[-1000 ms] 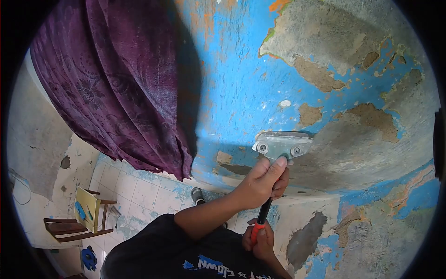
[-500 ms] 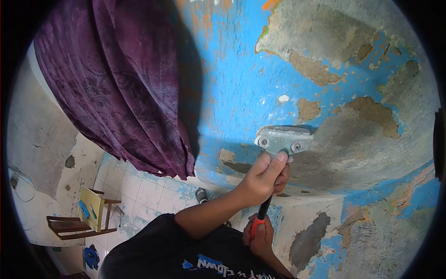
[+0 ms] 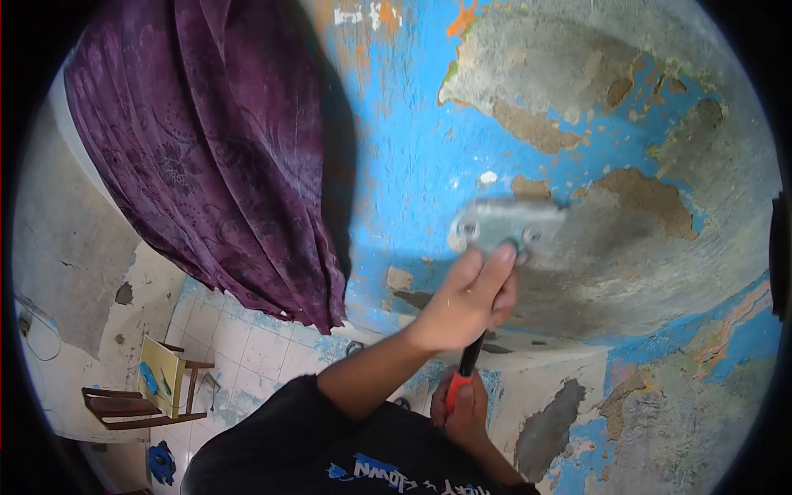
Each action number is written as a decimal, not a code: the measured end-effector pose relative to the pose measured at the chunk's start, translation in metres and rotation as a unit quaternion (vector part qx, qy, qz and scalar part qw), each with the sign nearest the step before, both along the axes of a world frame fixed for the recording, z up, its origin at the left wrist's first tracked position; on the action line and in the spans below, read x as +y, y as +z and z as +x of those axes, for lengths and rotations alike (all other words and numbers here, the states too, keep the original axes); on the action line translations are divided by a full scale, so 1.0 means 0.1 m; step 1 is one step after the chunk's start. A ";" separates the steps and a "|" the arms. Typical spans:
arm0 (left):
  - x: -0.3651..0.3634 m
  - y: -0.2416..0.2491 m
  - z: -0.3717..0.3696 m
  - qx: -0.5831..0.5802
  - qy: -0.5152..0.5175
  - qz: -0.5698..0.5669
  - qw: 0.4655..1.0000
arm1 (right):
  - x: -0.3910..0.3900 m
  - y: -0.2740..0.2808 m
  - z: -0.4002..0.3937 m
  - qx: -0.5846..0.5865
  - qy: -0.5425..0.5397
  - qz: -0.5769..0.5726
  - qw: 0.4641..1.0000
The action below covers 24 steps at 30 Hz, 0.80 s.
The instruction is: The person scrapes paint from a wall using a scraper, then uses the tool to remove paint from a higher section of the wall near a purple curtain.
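My left hand [image 3: 466,301] is closed around the upper shaft of a long-handled wall scraper [image 3: 471,355], with the thumb up against its wide metal head. Lower down, my right hand [image 3: 465,410] grips the red end of the black handle. The scraper's head, blurred by motion, lies over the wall [image 3: 412,157], where blue paint borders bare grey plaster. White dust or flakes cling to my left hand.
A purple patterned curtain [image 3: 206,140] hangs left of the scraper. Below it, a wooden chair [image 3: 169,379] with blue and green items on its seat stands on the tiled floor [image 3: 247,342], strewn with blue paint flakes. A blue object [image 3: 162,462] lies near the chair.
The scraper's head has moved a little up the wall, with both hands still on the tool. The view has shifted slightly.
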<state>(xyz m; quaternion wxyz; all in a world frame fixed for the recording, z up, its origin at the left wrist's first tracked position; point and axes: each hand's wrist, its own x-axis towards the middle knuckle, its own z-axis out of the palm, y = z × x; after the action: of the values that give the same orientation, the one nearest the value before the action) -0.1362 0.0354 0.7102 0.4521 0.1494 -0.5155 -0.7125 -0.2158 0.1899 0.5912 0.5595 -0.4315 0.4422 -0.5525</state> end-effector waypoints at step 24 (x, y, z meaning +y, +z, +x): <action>0.04 -0.23 -0.02 -0.003 -0.017 0.012 1.000 | 0.06 -0.18 0.01 0.025 -0.005 0.002 1.000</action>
<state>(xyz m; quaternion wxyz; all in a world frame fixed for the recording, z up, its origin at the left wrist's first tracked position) -0.1384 0.0396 0.6873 0.4366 0.1478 -0.5108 -0.7256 -0.2150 0.1957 0.5733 0.5463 -0.4421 0.4590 -0.5435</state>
